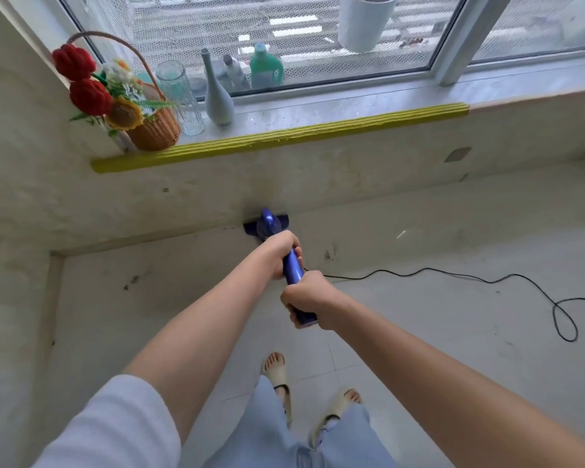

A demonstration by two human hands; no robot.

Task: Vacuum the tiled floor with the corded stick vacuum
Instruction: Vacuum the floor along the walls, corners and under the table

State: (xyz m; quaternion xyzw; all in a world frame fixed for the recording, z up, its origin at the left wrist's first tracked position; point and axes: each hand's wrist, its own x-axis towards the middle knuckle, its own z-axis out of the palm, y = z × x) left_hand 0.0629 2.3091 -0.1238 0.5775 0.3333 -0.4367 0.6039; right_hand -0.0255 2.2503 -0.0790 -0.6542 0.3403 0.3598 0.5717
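Observation:
A blue stick vacuum (293, 268) points away from me toward the wall under the window. Its dark floor head (250, 228) sits on the pale tiled floor (436, 332) right against the wall's base. My left hand (279, 253) grips the handle higher up, nearer the motor body. My right hand (306, 297) grips the handle's near end. A black power cord (487, 280) runs from the handle across the floor to the right and loops there.
A windowsill with a yellow edge guard (284, 138) juts out above the floor head. On it stand a flower basket (149, 130), a glass vase (179, 96) and a grey bottle vase (218, 99). A wall closes the left side. My sandalled feet (279, 376) stand behind.

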